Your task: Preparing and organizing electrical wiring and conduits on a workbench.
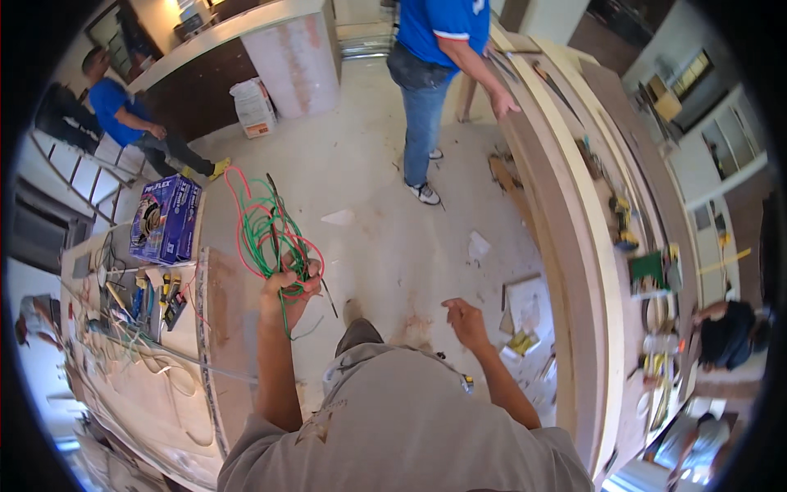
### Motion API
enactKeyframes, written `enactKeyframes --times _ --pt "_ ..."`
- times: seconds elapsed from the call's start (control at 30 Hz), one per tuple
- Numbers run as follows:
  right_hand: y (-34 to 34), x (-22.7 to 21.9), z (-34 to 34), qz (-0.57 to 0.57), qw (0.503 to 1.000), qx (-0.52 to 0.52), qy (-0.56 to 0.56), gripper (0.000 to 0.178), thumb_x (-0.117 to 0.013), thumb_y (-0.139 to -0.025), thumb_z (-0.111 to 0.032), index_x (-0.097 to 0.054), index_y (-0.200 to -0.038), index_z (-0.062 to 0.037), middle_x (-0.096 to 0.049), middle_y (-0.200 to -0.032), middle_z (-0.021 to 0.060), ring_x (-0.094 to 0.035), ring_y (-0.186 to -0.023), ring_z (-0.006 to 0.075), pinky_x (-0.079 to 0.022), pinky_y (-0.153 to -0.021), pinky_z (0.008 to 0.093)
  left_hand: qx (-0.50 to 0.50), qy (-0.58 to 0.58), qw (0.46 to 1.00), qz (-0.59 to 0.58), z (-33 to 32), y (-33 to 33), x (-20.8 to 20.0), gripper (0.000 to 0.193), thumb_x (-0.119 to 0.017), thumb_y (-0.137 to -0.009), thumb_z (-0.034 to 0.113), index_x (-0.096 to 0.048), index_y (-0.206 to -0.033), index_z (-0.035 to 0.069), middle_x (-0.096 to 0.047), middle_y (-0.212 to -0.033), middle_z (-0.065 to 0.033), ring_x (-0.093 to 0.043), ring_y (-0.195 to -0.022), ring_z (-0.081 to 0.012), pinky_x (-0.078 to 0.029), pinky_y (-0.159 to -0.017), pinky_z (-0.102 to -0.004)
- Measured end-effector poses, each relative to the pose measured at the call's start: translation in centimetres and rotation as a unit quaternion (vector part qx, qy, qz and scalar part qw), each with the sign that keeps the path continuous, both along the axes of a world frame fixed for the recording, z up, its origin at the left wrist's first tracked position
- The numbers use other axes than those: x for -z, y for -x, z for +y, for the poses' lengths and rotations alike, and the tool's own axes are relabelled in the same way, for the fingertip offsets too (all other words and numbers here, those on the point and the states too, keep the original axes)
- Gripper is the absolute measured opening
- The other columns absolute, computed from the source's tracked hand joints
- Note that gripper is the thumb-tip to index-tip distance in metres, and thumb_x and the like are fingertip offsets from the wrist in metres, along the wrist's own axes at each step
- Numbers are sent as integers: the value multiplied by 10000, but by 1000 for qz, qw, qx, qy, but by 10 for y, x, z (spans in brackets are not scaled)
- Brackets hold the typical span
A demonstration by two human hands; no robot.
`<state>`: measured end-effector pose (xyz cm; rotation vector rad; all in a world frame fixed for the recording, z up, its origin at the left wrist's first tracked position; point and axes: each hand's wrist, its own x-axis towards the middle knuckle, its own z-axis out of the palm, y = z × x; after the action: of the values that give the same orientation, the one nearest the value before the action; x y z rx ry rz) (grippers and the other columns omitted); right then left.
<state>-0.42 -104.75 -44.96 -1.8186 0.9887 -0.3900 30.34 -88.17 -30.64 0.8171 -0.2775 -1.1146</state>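
Note:
My left hand (288, 287) is closed round a loose bundle of electrical wires (266, 225), mostly green, with red and black strands among them. Red loops stick out above the bundle, and thin ends dangle below my fingers. In front of my body, my right hand (466, 324) hangs over the floor, its fingers loosely bent and somewhat apart. Nothing shows in it. Left of the wires, a purple cardboard box (166, 220) with a coil pictured on it stands on a workbench (225, 328). Hand tools (152, 299) and loose cables lie nearer on that bench.
A long wooden counter (578, 238) curves along my right, with a yellow drill (623, 223) and other tools. Ahead stands a person in a blue shirt (434, 37); another person (119, 111) is at the far left. Scraps and an open carton (525, 316) lie on the floor.

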Motion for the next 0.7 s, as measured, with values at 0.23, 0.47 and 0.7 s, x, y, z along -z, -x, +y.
enactKeyframes --times 0.23,0.47,0.7 --pt "-115 17 -67 26 991 -128 -31 243 -456 -946 -226 -618 -960 -46 -607 -685 80 -583 -625 204 -474 -618 316 -46 -20 997 -55 -63 -88 37 574 -589 -677 239 -432 -1189 34 -495 -875 -70 -445 -668 -125 -375 -621 -261" --pt "-74 192 -166 335 879 -255 224 185 -529 -722 -157 -605 -864 -67 -608 -785 145 -607 -797 318 -496 -668 441 51 -12 998 -41 -159 -208 40 490 -602 -679 175 -475 -1139 64 -523 -883 -66 -467 -721 -134 -377 -613 -255" --pt "-65 246 -209 574 748 -330 56 279 -416 -860 -245 -642 -940 -102 -665 -907 109 -620 -930 317 -478 -827 435 108 -30 994 -6 -234 -287 56 508 -613 -666 206 -445 -1127 73 -524 -890 -57 -455 -724 -117 -371 -629 -237"
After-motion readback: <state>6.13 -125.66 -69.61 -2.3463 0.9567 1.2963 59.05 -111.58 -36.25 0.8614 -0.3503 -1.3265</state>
